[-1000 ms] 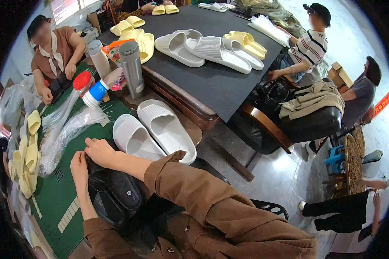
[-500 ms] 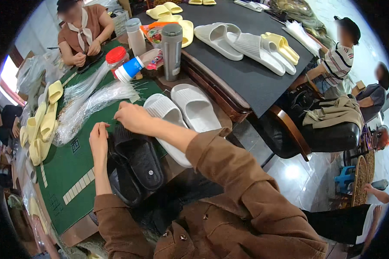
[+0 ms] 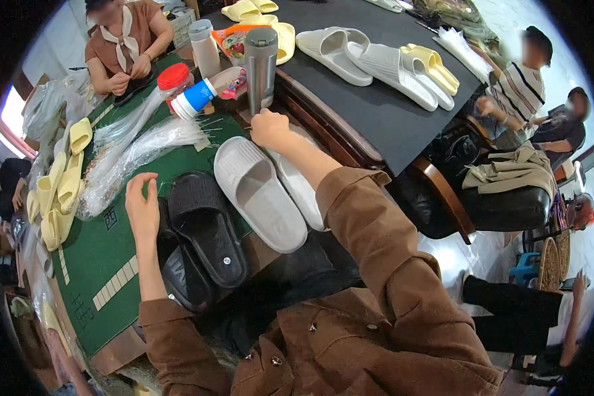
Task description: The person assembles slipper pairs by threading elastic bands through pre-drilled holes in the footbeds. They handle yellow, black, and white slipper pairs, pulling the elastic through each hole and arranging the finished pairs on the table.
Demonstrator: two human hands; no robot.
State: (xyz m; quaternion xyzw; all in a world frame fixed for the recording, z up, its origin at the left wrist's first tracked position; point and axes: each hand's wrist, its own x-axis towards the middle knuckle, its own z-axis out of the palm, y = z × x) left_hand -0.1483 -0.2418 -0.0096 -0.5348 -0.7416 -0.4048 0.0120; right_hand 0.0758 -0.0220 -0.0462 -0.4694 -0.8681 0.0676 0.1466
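Observation:
My left hand (image 3: 143,203) hovers over the green mat beside the black slides, thumb and fingers bent and a little apart, with nothing seen between them. Near the grey tumbler (image 3: 262,72), my right hand (image 3: 269,129) is closed in a pinch; whatever it may hold is too small to make out. Between my arms lies a black slide sandal (image 3: 221,254) with a ribbed strap, overlapping another black slide (image 3: 183,277). To their right sits a pale grey slide (image 3: 270,214). A second grey slide (image 3: 300,188) is partly hidden by my right hand and forearm.
Bundles of clear plastic strands (image 3: 138,155) lie on the green mat (image 3: 112,264). Yellow slides (image 3: 66,191) line its left side. A red-lidded jar (image 3: 173,80) and blue-white cup (image 3: 195,99) stand beyond. Grey slides (image 3: 389,72) rest on the dark table. Other people sit around.
My right hand has moved right, from beside my left hand over the black slide to near the tumbler. My left fingers have parted from a pinch. The black slide's strap is now uncovered.

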